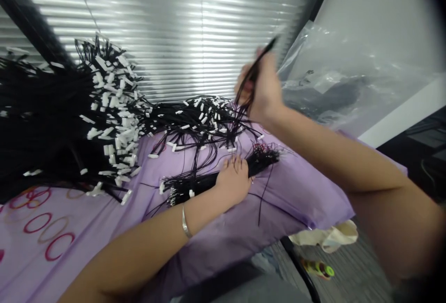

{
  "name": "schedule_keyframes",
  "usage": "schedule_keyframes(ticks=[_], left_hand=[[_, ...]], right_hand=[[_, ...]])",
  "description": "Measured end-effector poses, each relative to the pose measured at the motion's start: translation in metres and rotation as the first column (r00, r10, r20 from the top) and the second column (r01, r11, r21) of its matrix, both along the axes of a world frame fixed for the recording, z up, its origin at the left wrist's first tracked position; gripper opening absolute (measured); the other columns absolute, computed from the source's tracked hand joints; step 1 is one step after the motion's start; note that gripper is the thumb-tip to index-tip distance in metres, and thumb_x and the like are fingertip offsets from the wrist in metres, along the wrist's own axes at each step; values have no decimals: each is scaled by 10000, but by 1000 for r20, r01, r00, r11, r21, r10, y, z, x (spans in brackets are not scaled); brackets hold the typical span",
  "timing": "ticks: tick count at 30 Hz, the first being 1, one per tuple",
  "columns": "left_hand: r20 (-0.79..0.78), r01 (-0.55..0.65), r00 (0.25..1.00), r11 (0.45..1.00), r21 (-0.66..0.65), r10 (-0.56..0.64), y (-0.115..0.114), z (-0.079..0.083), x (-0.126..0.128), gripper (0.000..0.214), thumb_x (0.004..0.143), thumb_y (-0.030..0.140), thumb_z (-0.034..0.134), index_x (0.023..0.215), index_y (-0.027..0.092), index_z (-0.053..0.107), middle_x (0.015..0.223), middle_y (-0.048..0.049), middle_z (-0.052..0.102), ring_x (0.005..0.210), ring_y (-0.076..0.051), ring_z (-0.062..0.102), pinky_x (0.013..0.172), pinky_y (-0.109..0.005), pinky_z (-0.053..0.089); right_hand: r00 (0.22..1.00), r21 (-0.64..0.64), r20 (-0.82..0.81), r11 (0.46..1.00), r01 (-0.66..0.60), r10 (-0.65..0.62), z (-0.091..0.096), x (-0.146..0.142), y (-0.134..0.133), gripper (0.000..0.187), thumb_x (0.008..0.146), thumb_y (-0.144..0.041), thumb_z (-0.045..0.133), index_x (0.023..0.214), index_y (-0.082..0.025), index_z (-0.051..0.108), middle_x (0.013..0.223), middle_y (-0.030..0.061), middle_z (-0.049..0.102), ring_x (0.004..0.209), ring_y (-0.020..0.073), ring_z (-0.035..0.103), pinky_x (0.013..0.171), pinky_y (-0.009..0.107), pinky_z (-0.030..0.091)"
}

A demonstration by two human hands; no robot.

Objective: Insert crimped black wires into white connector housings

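Note:
My left hand (234,180), with a silver bracelet at its wrist, rests on top of a bundle of black cables (197,184) lying on the purple cloth. Its fingers curl over the bundle, which has white connectors at its left end and bare, partly reddish wire ends at the right. Raised in front of the blinds, my right hand (263,87) is closed around a few black cables (256,68); their lower ends trail down toward a loose pile of cables (209,112) with white connectors. The upper tip of the held cables is blurred.
A large heap of black cables with white connectors (116,121) fills the left side. The purple cloth (272,219) has ring prints. Window blinds (174,29) stand behind. Clear plastic bags (327,80) lie at right. A bottle (318,268) is on the floor.

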State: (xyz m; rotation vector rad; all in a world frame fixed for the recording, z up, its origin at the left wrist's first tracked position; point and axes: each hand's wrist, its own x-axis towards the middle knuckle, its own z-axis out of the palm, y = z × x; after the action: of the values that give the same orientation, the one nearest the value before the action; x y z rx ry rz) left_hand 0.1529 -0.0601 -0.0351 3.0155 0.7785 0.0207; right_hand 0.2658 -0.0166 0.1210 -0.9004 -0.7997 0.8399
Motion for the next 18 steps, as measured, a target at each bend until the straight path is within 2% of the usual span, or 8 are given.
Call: schedule_keyframes(ticks=[2,5,8,9,11,12,15,18], left_hand=[[13,-14,1000,1000,-10,14,0,1,0,573,954,369,355,1378,-14,395,1438,-239,389,1362,-330,328,1103,-468,275],[19,-23,1000,1000,-18,23,0,4,0,559,944,369,386,1365,3,411,1433,-231,401,1350,-318,351,1095,-448,299],[13,-12,1000,1000,-24,13,-1,5,0,546,945,354,378,1368,10,409,1429,-228,407,1340,-318,367,1096,-445,297],[10,-8,1000,1000,-27,8,-1,5,0,548,944,354,381,1368,8,411,1423,-231,414,1340,-323,367,1097,-447,294],[9,-3,1000,1000,-30,3,-1,5,0,556,942,358,383,1369,4,410,1417,-236,419,1344,-332,356,1097,-451,292],[12,-1,1000,999,-32,1,-1,4,0,556,944,357,378,1372,3,406,1416,-237,419,1344,-333,354,1096,-452,291],[26,8,1000,999,-38,-7,0,4,0,552,946,345,371,1380,5,396,1422,-237,411,1341,-334,356,1099,-462,281],[31,7,1000,999,-53,-6,0,5,0,548,942,340,382,1374,3,403,1419,-244,411,1335,-343,362,1085,-477,295]], right_hand=[[998,113,9,992,61,-62,4,4,-3,518,804,-618,499,629,-220,218,543,-60,115,450,86,118,428,264,105],[998,-43,-55,999,-33,31,6,4,-3,511,802,-659,465,621,-227,262,520,-60,127,427,89,114,426,273,47],[997,147,-72,988,44,-34,7,2,1,501,811,-637,464,626,-224,248,521,-62,114,421,87,107,425,269,60],[997,136,-59,989,59,-52,6,1,2,499,802,-636,481,630,-226,255,520,-66,118,419,82,106,425,265,52],[999,-35,24,998,-43,44,6,1,3,487,777,-636,517,644,-233,280,527,-71,126,424,80,122,428,264,57],[999,-35,26,999,-29,30,7,2,3,498,766,-663,500,647,-235,274,529,-71,129,427,82,131,428,264,57],[994,174,3,979,103,-105,11,9,1,481,821,-650,373,647,-229,220,538,-62,103,439,93,93,434,274,74],[980,-25,200,1000,-7,12,22,17,0,442,831,-653,328,657,-253,254,525,-63,136,450,107,146,439,283,107]])
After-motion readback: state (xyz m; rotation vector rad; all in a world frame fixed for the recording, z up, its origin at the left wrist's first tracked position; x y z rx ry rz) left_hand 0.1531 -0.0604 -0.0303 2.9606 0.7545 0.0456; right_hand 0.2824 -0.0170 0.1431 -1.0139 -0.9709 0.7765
